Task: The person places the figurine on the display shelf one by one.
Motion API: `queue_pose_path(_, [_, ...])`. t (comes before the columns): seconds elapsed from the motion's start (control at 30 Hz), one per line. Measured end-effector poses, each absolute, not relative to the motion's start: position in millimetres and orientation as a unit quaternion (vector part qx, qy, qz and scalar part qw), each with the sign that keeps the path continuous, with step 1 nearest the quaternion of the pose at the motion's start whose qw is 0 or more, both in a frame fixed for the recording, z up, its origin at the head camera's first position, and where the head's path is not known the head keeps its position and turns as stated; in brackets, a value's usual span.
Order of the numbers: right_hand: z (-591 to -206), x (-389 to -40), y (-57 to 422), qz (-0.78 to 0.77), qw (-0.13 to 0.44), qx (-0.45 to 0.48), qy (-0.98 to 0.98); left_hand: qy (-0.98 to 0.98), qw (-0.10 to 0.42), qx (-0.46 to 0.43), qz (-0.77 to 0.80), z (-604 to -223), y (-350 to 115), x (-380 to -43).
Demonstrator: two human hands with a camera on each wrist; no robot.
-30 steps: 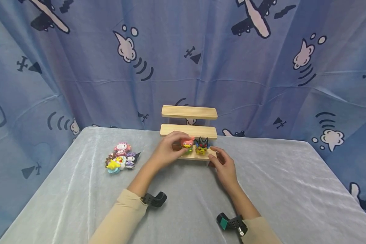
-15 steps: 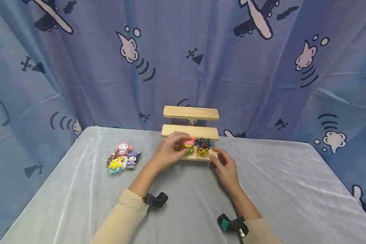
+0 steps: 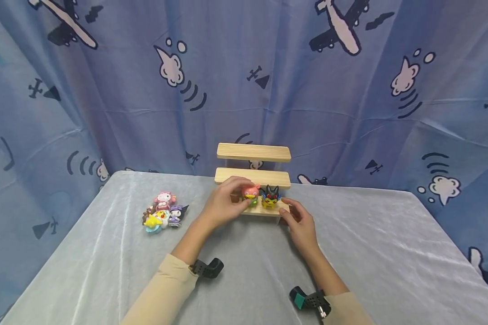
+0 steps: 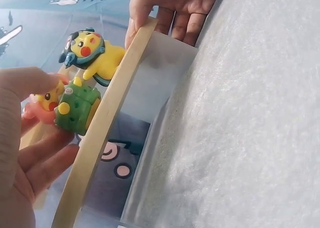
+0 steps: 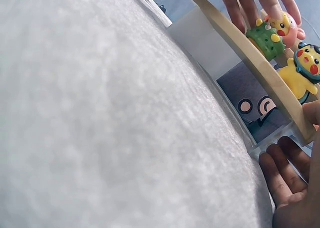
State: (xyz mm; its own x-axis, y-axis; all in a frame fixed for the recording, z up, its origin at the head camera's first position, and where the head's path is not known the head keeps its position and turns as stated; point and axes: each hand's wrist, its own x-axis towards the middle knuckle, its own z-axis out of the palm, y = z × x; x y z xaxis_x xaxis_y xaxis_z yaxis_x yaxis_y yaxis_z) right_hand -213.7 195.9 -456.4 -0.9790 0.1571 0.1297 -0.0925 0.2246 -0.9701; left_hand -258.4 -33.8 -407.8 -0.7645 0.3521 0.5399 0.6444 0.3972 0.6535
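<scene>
Over on the left of the grey worktop (image 3: 390,253), a huddle of small figurines (image 3: 161,216) sits bunched together, probably to be within easy reach of the left hand (image 3: 224,203). That hand bends its thumb and fingers around the pink-hooded figure (image 3: 250,193), holding it by the head, I'd guess so the green body is free below. The figure is upright at the lowest step (image 3: 264,211) of the wooden stand (image 3: 254,152); whether its weight rests there I can't tell. Just beside it stands the black-eared figure (image 3: 270,198), facing front, perhaps for display. Rightmost, the right hand (image 3: 301,222), fingers partly curled, grips the step's end, likely steadying it.
</scene>
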Motion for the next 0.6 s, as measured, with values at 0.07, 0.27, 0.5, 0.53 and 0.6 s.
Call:
queue_pose_path(0.07, [-456.5, -213.8, 196.3, 0.622, 0.099, -0.020, -0.777, -0.831, 0.170, -0.287, -0.444, -408.4, -31.6, -257.7])
queue_pose_path(0.27, [-457.1, -214.6, 197.6, 0.624, 0.108, -0.014, -0.774, -0.861, 0.199, -0.239, -0.403, -409.0, -22.7, -254.8])
queue_pose_path(0.5, [-459.2, -215.2, 197.2, 0.626, 0.115, -0.014, -0.771, -0.856, 0.178, -0.245, -0.419, -405.4, -24.9, -253.3])
queue_pose_path(0.53, [-459.5, -215.2, 196.9, 0.627, 0.116, -0.014, -0.770, -0.855, 0.173, -0.246, -0.421, -404.7, -26.3, -253.2])
queue_pose_path(0.6, [-459.6, -215.1, 196.5, 0.629, 0.117, -0.014, -0.768, -0.854, 0.166, -0.248, -0.426, -403.2, -29.2, -253.2])
